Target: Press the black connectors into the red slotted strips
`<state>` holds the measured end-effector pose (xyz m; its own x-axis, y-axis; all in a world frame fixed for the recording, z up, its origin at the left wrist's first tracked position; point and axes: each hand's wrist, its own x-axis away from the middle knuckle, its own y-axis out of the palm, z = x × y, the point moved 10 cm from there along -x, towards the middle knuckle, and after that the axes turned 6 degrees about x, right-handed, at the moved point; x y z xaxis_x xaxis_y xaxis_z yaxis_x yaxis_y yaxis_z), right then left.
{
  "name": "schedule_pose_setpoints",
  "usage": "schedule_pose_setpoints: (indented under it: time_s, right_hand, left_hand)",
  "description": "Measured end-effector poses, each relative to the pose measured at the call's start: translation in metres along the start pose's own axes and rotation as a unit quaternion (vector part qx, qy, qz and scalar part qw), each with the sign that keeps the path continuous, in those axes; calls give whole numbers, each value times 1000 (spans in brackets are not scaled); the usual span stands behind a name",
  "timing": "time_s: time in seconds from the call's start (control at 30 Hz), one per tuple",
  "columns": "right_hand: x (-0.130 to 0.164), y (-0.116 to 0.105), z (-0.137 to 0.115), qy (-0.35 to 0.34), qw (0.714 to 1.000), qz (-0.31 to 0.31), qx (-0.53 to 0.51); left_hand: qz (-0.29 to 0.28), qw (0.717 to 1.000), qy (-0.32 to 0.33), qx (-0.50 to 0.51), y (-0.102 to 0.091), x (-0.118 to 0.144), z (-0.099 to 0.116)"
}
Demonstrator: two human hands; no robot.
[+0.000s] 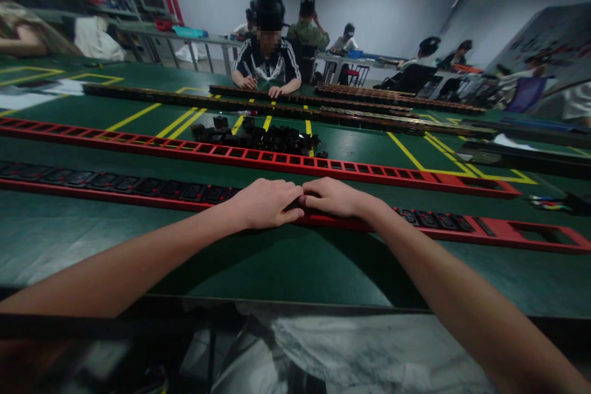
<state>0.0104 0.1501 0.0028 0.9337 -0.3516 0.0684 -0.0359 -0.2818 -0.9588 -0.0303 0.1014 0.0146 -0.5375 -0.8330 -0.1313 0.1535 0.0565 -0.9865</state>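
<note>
Across the green tabletop we see a long red strip lined with black sockets running under our left hand and right hand, both pressed flat on it, fingers together, a second red strip lying just beyond them.

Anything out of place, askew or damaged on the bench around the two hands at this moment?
Nothing stands out. The left hand and right hand press side by side on the near red strip, which lies straight on the green table. The far red strip runs parallel. The loose black parts sit in one heap, not scattered.
</note>
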Motion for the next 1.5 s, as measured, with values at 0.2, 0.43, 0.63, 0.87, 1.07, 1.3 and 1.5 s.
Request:
schedule_pose_setpoints:
  time_s: [0.2, 0.43, 0.63, 0.87, 1.07, 1.3, 1.5]
  right_hand:
    - [0, -1, -2, -3, 1000, 2, 4]
    - [1, 0, -1, -3, 1000, 0, 12]
    - [1, 0, -3, -5, 1000, -1, 20]
    - [1, 0, -1, 0, 1000, -1, 16]
    - [0, 1, 1, 2, 1000, 2, 17]
    - [0, 1, 1, 1, 1000, 5, 11]
    - [1, -2, -2, 1, 1000, 5, 14]
  left_hand:
    - [-1, 1000, -2, 8, -1, 0, -2]
    - [11, 999, -4, 30, -3, -1, -5]
    - [18, 999, 0, 26, -2, -1, -6]
    - [26, 999, 10, 25, -6, 0, -4]
    - [35, 999, 11, 31, -6, 1, -6]
    - [25, 999, 0, 28, -3, 0, -8]
    - [15, 1000, -3, 15, -4, -1, -5]
